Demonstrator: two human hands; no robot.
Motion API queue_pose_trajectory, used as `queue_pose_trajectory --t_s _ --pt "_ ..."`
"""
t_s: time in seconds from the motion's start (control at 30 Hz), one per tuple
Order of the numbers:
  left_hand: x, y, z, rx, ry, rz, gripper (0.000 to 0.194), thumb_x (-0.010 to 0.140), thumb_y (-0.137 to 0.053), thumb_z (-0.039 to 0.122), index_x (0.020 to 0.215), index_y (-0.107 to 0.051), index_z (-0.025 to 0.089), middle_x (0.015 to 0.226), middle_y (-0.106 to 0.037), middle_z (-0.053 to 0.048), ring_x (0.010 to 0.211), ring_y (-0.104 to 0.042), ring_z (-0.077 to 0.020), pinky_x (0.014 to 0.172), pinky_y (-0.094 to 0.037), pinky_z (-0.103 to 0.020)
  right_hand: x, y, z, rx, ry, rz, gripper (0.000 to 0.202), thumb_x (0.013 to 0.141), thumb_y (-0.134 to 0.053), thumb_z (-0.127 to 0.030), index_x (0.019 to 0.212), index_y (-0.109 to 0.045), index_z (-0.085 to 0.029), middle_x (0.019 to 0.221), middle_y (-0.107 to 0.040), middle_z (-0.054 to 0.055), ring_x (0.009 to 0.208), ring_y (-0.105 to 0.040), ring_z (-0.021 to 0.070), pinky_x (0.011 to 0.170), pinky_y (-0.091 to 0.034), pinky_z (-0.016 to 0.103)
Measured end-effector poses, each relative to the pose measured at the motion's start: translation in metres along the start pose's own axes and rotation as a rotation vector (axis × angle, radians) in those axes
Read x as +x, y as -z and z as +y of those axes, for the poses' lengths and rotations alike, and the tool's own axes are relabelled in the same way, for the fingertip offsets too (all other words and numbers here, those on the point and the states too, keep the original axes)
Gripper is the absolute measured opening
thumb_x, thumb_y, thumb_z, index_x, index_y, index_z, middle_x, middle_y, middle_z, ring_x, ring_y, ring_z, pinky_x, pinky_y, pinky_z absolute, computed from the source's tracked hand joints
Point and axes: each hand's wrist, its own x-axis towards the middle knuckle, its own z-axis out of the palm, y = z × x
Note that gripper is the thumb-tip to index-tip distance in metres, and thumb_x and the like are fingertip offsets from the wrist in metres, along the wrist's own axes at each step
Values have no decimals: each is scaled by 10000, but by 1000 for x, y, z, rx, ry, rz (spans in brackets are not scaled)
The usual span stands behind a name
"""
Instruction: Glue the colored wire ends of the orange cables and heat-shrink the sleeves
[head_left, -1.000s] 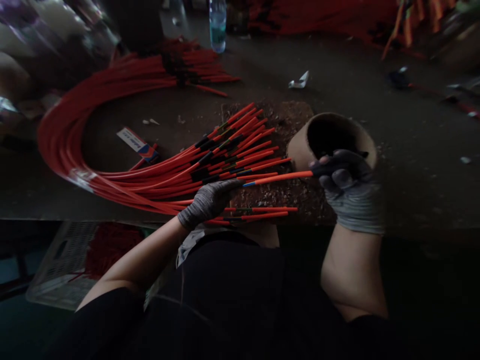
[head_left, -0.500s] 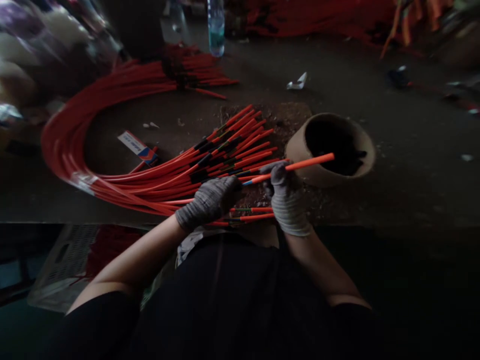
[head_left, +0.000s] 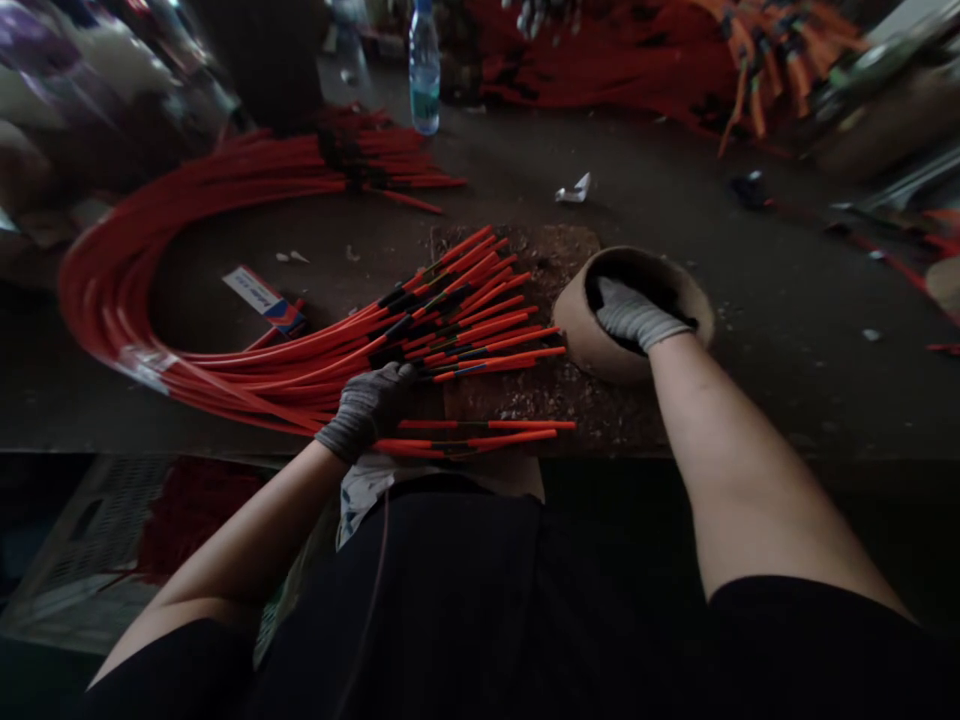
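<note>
A thick bundle of orange cables (head_left: pixel 105 270) curves in a loop over the workbench, its near ends fanned out to the right with dark and coloured bands. My left hand (head_left: pixel 371 405), in a grey glove, is closed around one of the cables at the near side of the fan. My right hand (head_left: pixel 637 312), gloved too, reaches inside a round cardboard tub (head_left: pixel 592 335). The tub's wall and the dark hide its fingertips, so their hold cannot be made out. Two loose cable ends (head_left: pixel 525 430) lie along the bench's near edge.
A plastic bottle (head_left: pixel 424 85) stands at the back. A small printed box (head_left: pixel 262 298) lies inside the cable loop. White scrap (head_left: pixel 574 190) and crumbs lie about the bench. More orange cables (head_left: pixel 772 70) are piled at the far right. A crate (head_left: pixel 67 570) stands below the bench, left.
My right hand has left the orange cable end and moved right into the tub. My left hand has shifted slightly left and down. The view has turned somewhat to the right.
</note>
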Motion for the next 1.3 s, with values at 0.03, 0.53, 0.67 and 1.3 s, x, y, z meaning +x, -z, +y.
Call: queue_pose_trajectory --t_s 0.03,0.53,0.67,1.3 --pt "-3 0 4 -25 -50 -12 399 973 -446 237 1339 -588 164 1169 -682 -163 1011 -714 -299 764 -558 -370 1 -5 -3 -14 -43 -3 294 797 -594 -127 1070 -699 -152 1286 -673 196 1319 -557 380 1195 -312 620" --pt "-6 -1 33 -108 -383 7 343 992 -447 292 1201 -644 104 937 -714 -139 776 -703 -231 671 -563 -332 -47 32 -5 700 -377 261 350 693 -638 38 957 -681 -187 751 -636 -43 601 -551 103 636 -521 263" --pt "10 5 60 -341 -410 163 392 980 -516 283 1345 -625 192 1131 -768 -98 994 -746 -226 865 -606 -326 -48 25 -14 1228 -534 495 177 764 -620 -37 793 -543 -193 620 -535 -78 522 -511 74 489 -448 170" --pt "18 -1 68 -565 -278 527 388 951 -572 249 1318 -694 215 1205 -766 -92 1008 -767 -219 899 -606 -305 -87 -58 -131 1273 -175 1027 299 821 -640 -462 926 -428 -279 822 -481 -34 545 -448 73 478 -427 225"
